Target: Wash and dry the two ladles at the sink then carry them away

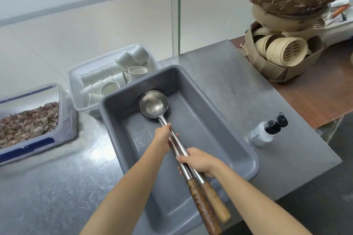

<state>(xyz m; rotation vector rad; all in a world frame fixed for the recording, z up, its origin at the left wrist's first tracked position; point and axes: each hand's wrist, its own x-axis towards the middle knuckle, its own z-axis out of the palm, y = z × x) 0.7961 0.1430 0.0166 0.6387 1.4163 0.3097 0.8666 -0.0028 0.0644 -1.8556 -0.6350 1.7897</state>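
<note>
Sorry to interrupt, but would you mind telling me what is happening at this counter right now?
A person holds two ladles together, bowls nested, over a grey tub on the steel counter. The left hand grips the metal shafts near the bowls; the right hand grips them lower, above the wooden handles. A soap bottle stands to the right. No water is visible in the tub.

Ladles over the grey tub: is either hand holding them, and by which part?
Both hold the two nested ladles by their metal shafts: left hand just behind the bowls, right hand lower, just above the wooden handles.
</note>
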